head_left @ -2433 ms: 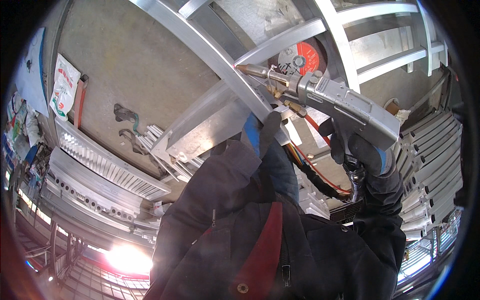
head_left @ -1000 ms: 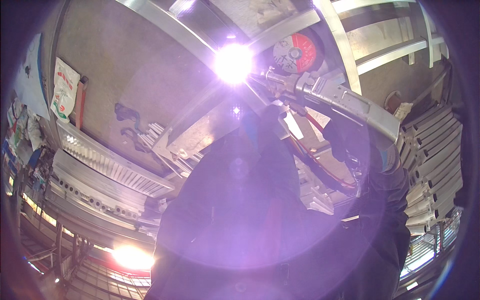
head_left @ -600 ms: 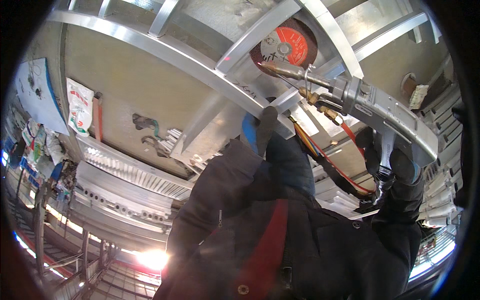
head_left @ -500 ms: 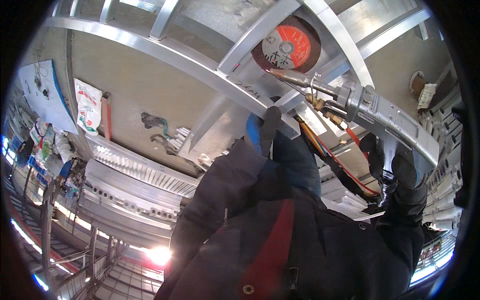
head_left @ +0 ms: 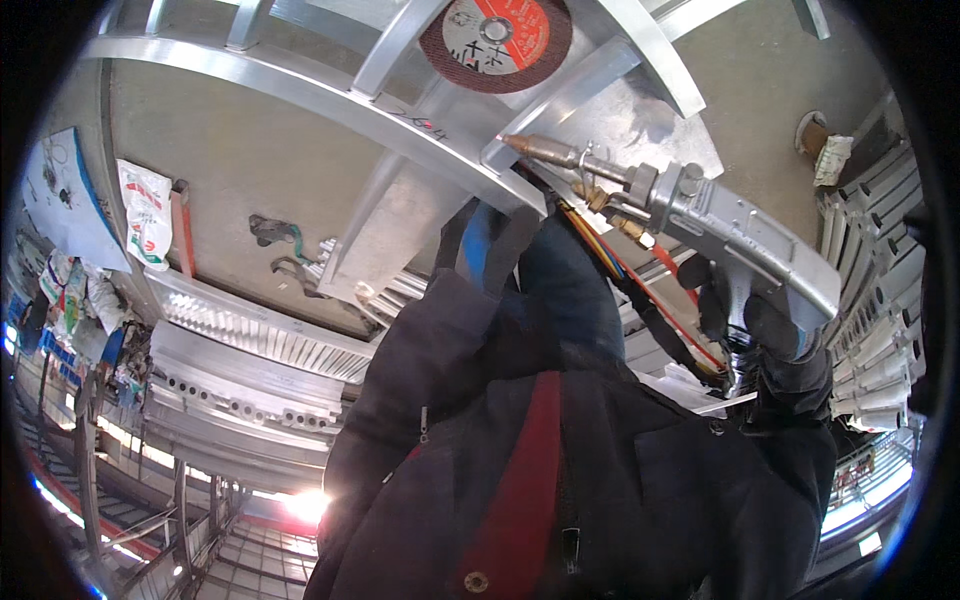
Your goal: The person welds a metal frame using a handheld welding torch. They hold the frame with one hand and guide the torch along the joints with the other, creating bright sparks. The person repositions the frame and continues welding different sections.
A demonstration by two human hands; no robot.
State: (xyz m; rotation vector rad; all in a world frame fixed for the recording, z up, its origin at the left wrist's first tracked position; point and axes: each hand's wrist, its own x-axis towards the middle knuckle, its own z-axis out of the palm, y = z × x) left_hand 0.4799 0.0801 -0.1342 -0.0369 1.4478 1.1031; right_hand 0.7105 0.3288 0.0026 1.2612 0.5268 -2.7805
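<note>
Fingers (head_left: 722,300) of the gloved right hand (head_left: 775,345) are wrapping tightly around the grip of one silver welding gun (head_left: 720,225), its brass nozzle pointing up-left at the aluminium frame (head_left: 300,90). One gloved left hand (head_left: 495,240) is pressing up against that frame — finger spread unclear. One red cutting disc (head_left: 497,38) is lying above — beyond the nozzle.

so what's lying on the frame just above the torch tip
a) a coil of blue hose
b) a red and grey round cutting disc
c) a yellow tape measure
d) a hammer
b: a round red and grey cutting disc lies flat on the metal frame, just beyond the brass tip of the welding torch gripped in the gloved right hand.
</note>
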